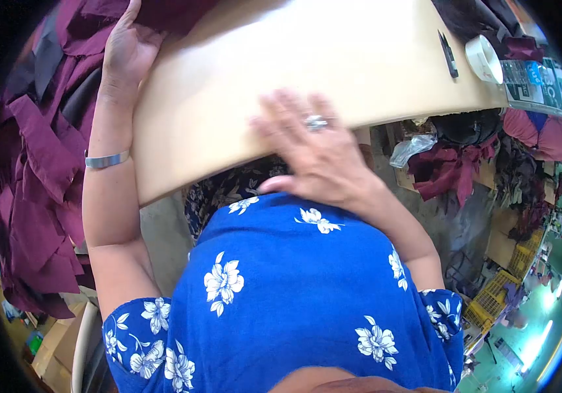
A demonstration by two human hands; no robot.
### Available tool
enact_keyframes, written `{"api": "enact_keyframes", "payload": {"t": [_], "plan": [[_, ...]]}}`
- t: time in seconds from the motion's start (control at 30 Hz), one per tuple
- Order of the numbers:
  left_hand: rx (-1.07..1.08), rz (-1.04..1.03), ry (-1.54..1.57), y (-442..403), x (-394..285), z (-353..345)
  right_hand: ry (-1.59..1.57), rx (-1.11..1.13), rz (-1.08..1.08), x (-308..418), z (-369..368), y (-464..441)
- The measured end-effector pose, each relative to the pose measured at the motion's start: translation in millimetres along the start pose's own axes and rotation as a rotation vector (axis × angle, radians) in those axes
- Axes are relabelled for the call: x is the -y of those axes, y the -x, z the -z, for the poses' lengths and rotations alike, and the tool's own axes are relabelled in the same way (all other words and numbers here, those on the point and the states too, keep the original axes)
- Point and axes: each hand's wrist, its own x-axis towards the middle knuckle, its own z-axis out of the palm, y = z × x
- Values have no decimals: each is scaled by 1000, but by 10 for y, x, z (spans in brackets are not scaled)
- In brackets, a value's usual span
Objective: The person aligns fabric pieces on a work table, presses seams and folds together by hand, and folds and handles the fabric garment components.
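Observation:
My left hand (133, 49) is at the upper left, palm up beside the table's left edge, with its fingertips at the maroon cloth (182, 14); part of the fingers is hidden there. Over the front edge of the pale table (228, 85), my right hand (317, 144) is spread, palm down, a ring on one finger. Its fingertips are blurred, and nothing shows in it. Behind it is the blue flowered garment (294, 262).
Maroon cloth pieces (45, 144) hang along the left. On the table's right end lie a black pen (448, 56), a white bowl (484, 59) and a plastic bottle (523, 72). Yellow crates (494, 298) and cloth scraps (448, 167) are below at the right.

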Motion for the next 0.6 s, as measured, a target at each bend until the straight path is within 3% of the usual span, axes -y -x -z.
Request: {"api": "enact_keyframes", "payload": {"t": [0.07, 0.13, 0.23, 0.33, 0.37, 0.4, 0.47, 0.5, 0.57, 0.6], "plan": [[-33, -19, -4, 30, -2, -56, -55, -65, -9, -18, -43, -128], [-117, -61, 8, 48, 13, -144, 10, -34, -196, -217, 44, -9], [324, 200, 169, -406, -199, 886, 113, -188, -381, -566, 141, 519], [-399, -59, 16, -136, -35, 8, 124, -246, -703, -653, 332, 1037], [-442, -69, 16, -119, -25, -54, 44, -298, -796, -719, 410, 1130], [-141, 52, 104, -178, -60, 176, -41, -348, -894, -738, 476, 1175], [469, 282, 277, -374, -211, 810, 120, -404, -703, -762, 522, 1041], [449, 269, 270, -368, -206, 795, 201, -433, -605, -752, 518, 943], [412, 240, 253, -329, -218, 718, 75, -340, -384, -502, 371, 591], [105, 108, 156, -203, -159, 387, 104, -187, -249, -396, 275, 430]]}}
